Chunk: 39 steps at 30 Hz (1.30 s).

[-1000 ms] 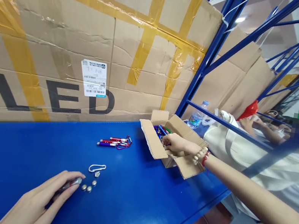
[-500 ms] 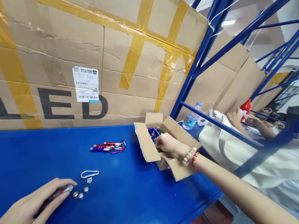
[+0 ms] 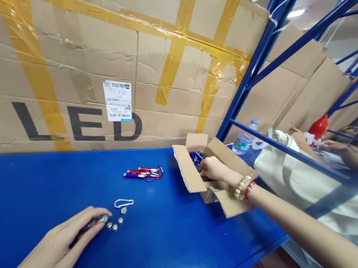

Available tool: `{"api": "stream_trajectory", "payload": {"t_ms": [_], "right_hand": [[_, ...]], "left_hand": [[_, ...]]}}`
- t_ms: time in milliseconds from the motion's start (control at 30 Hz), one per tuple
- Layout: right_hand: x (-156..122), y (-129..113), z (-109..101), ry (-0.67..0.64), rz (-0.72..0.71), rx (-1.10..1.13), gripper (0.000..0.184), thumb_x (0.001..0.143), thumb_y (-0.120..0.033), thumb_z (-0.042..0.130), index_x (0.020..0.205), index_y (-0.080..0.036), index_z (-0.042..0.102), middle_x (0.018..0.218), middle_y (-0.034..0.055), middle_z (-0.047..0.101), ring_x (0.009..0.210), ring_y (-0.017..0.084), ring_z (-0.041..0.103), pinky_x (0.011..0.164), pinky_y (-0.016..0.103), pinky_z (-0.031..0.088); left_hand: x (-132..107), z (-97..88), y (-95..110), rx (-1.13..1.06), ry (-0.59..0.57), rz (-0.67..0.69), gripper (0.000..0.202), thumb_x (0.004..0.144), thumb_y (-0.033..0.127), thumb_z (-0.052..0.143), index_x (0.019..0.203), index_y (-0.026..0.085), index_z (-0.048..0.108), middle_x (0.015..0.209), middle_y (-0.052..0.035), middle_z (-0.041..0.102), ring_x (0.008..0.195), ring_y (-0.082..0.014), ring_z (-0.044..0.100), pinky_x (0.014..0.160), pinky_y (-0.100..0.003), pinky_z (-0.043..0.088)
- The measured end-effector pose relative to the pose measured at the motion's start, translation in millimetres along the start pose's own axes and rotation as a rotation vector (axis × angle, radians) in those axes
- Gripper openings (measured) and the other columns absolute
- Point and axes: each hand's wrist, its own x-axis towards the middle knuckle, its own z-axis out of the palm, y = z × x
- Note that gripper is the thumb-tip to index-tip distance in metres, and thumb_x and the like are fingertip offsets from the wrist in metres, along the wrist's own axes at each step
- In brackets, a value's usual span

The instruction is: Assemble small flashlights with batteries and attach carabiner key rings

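My left hand (image 3: 72,237) rests low on the blue table, thumb and fingers closed around a small silver-ended object (image 3: 97,221); most of it is hidden in the palm. Just beyond the fingertips lie several round button cells (image 3: 114,227), a small silver cap (image 3: 123,210) and a silver carabiner (image 3: 123,203). My right hand (image 3: 214,169) reaches into an open cardboard box (image 3: 189,170). Its fingers are bent down among metallic blue and red pen-like torches (image 3: 196,157); whatever they pinch is hidden. Between the hands, a few red and purple torches (image 3: 137,175) with carabiners lie side by side.
A large taped carton (image 3: 86,48) walls off the table's back. Blue rack bars (image 3: 256,69) rise behind the small box. A water bottle (image 3: 245,137) and a cream bag (image 3: 283,171) sit to the right, where another person's hands (image 3: 339,148) are near a red object (image 3: 318,127).
The camera view has turned left, so everything appears shifted right. My left hand keeps its grip by the button cells; my right hand stays inside the box.
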Motion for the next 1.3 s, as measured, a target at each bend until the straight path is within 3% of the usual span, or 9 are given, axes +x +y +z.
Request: {"api": "stream_trajectory", "payload": {"t_ms": [333, 533, 667, 867, 1000, 1100, 1167, 1233, 1300], "right_hand": [[1.3, -2.2, 4.1, -0.064, 0.01, -0.025, 0.022, 0.085, -0.032, 0.053, 0.082, -0.012, 0.062, 0.082, 0.0015, 0.064, 0.076, 0.012, 0.061, 0.073, 0.03, 0.049], [-3.9, -3.6, 4.5, -0.064, 0.041, -0.04, 0.02, 0.086, -0.03, 0.052, 0.091, -0.012, 0.061, 0.091, 0.0033, 0.063, 0.081, 0.013, 0.06, 0.074, 0.031, 0.05], [-1.7, -8.2, 3.9, -0.055, 0.072, -0.072, 0.021, 0.086, -0.031, 0.052, 0.093, -0.012, 0.06, 0.092, 0.0036, 0.062, 0.081, 0.013, 0.059, 0.074, 0.032, 0.05], [-5.2, -22.1, 1.0, 0.016, 0.103, -0.069, 0.019, 0.085, -0.029, 0.054, 0.084, -0.012, 0.062, 0.083, 0.0025, 0.064, 0.075, 0.012, 0.061, 0.072, 0.029, 0.049], [-14.7, -33.0, -25.8, 0.162, 0.129, -0.027, 0.008, 0.075, -0.016, 0.061, 0.077, -0.013, 0.068, 0.078, 0.0056, 0.069, 0.073, 0.015, 0.064, 0.069, 0.023, 0.047], [-26.4, -60.0, -52.6, 0.334, 0.136, 0.012, 0.019, 0.081, -0.022, 0.055, 0.09, -0.012, 0.068, 0.089, 0.0086, 0.07, 0.083, 0.019, 0.064, 0.073, 0.024, 0.047], [-34.3, -93.3, -59.7, 0.408, 0.068, 0.073, 0.023, 0.084, -0.03, 0.052, 0.094, -0.016, 0.067, 0.094, 0.0056, 0.069, 0.086, 0.017, 0.064, 0.076, 0.024, 0.047], [-40.3, -135.4, -52.7, 0.468, -0.203, 0.288, 0.016, 0.08, -0.03, 0.059, 0.085, -0.018, 0.068, 0.088, 0.0041, 0.07, 0.082, 0.016, 0.064, 0.075, 0.025, 0.047], [-43.1, -178.7, -34.2, 0.389, -0.452, 0.425, 0.013, 0.079, -0.028, 0.06, 0.082, -0.018, 0.068, 0.084, 0.0033, 0.069, 0.077, 0.014, 0.063, 0.073, 0.025, 0.047]], "left_hand": [[-3.2, -5.1, 13.3, -0.085, -0.029, -0.02, 0.028, 0.088, 0.041, 0.038, 0.1, 0.026, 0.058, 0.09, 0.0003, 0.067, 0.069, -0.0142, 0.063, 0.068, -0.02, 0.051], [-3.4, -7.6, 13.4, -0.107, -0.072, 0.008, 0.026, 0.089, 0.038, 0.036, 0.101, 0.026, 0.056, 0.097, -0.0011, 0.065, 0.085, -0.0162, 0.063, 0.073, -0.021, 0.049], [-4.3, -10.4, 16.0, -0.117, -0.095, 0.009, 0.026, 0.091, 0.037, 0.034, 0.102, 0.025, 0.054, 0.098, -0.0013, 0.064, 0.085, -0.0157, 0.062, 0.074, -0.022, 0.048], [-5.0, -11.4, 15.8, -0.151, -0.106, 0.014, 0.026, 0.092, 0.035, 0.032, 0.102, 0.024, 0.053, 0.099, -0.0011, 0.063, 0.089, -0.0152, 0.06, 0.077, -0.023, 0.046], [-4.0, -10.8, 12.5, -0.168, -0.093, -0.031, 0.025, 0.091, 0.036, 0.032, 0.1, 0.025, 0.052, 0.091, 0.0003, 0.063, 0.079, -0.0141, 0.06, 0.071, -0.023, 0.045], [-1.7, -10.6, 11.2, -0.197, -0.051, -0.102, 0.026, 0.092, 0.037, 0.029, 0.1, 0.023, 0.049, 0.078, 0.0011, 0.06, 0.072, -0.0139, 0.058, 0.068, -0.024, 0.043], [0.3, -10.2, 10.4, -0.225, -0.014, -0.151, 0.025, 0.092, 0.037, 0.027, 0.099, 0.022, 0.046, 0.072, 0.002, 0.057, 0.068, -0.0139, 0.057, 0.066, -0.025, 0.042], [2.0, -9.4, 9.1, -0.254, 0.033, -0.194, 0.022, 0.091, 0.036, 0.028, 0.098, 0.022, 0.043, 0.071, 0.0025, 0.055, 0.065, -0.014, 0.055, 0.064, -0.025, 0.041], [2.8, -8.5, 7.5, -0.286, 0.079, -0.23, 0.019, 0.09, 0.035, 0.03, 0.097, 0.022, 0.04, 0.071, 0.0026, 0.055, 0.063, -0.014, 0.054, 0.063, -0.026, 0.041]]}}
